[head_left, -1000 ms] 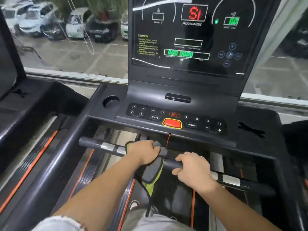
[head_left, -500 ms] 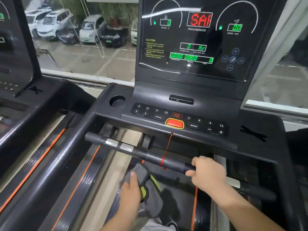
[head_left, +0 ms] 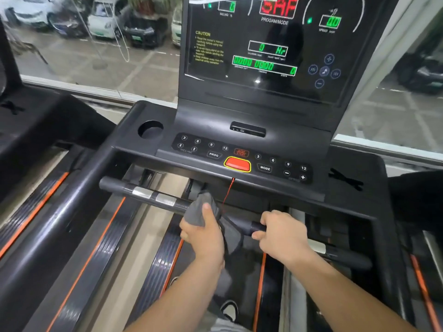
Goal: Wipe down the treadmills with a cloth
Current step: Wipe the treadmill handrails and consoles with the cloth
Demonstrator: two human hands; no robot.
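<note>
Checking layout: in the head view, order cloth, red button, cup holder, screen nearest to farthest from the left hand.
1. cloth, gripped in the left hand
2. red button, centre, ahead
3. cup holder, ahead left
4. screen, top

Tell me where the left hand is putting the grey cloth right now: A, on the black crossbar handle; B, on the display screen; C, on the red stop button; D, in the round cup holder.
A: the left hand holds the grey cloth against the black crossbar handle below the console, and the right hand grips the same bar further along.
</note>
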